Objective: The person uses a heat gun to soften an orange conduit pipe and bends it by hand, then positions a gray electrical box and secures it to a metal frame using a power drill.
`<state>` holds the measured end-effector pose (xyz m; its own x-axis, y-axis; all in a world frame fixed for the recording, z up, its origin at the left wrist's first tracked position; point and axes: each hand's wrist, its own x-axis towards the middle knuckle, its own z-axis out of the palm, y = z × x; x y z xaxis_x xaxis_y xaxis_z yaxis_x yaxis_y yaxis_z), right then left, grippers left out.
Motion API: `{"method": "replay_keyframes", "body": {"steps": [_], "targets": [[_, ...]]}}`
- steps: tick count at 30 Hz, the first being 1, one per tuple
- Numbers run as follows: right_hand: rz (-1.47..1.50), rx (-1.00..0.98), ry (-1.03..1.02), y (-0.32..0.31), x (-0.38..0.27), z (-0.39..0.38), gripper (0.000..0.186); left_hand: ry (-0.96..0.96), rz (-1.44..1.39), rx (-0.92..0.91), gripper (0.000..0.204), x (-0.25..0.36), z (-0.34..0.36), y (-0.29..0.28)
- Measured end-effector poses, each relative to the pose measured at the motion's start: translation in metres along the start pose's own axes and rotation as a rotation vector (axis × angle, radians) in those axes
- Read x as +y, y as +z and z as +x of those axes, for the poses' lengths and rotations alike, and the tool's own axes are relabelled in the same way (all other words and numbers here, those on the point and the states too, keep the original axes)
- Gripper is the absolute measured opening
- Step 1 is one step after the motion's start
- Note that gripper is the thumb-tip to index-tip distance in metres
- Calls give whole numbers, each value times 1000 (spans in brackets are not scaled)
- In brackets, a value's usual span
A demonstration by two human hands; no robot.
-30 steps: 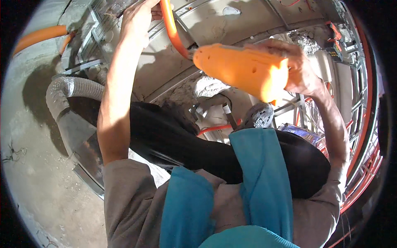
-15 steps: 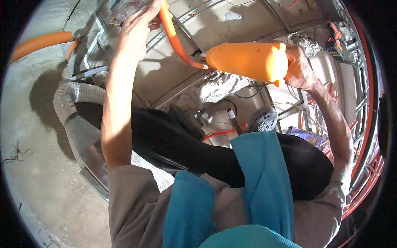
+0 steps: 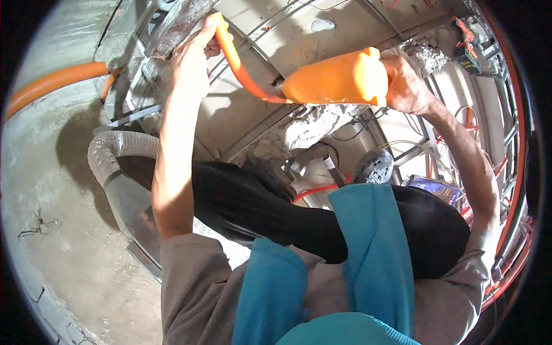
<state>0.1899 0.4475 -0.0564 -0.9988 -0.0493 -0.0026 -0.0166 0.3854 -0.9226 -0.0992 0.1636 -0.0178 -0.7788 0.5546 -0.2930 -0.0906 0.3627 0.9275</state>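
My left hand [image 3: 192, 54] is closed around the upper end of a bent orange pipe [image 3: 231, 54], with the thumb lying along it. The pipe curves down and to the right. Its lower end reaches the front of an orange tool that looks like a heat gun [image 3: 333, 79]. Behind that tool, my right hand [image 3: 409, 86] is wrapped on its far side, and the body hides most of its fingers. Whether nozzle and pipe touch, I cannot tell.
Metal framing bars [image 3: 253, 40] cross the surface ahead, with broken plaster [image 3: 322, 123] below the tool. At left are a thick orange pipe [image 3: 63, 80] and a silvery flexible duct [image 3: 123, 144]. Red conduits [image 3: 512, 247] and wires run along the right; a shoe [image 3: 374, 165] shows below.
The whole view has shifted a little. The pipe's upper end now shows below the top edge. The heat gun's rear end has tipped up slightly, and both hands keep their hold.
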Motion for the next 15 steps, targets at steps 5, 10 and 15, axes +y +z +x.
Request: {"method": "replay_keyframes", "body": {"steps": [5,10,15], "targets": [[-9,-57,178,-1,3,12,39,31,-85,12,45,12,-7,-6],[379,0,343,-17,-3,14,49,-43,-153,94,44,11,-14,15],[459,55,393,4,11,6,45,18,-43,30,52,6,-22,-1]]}}
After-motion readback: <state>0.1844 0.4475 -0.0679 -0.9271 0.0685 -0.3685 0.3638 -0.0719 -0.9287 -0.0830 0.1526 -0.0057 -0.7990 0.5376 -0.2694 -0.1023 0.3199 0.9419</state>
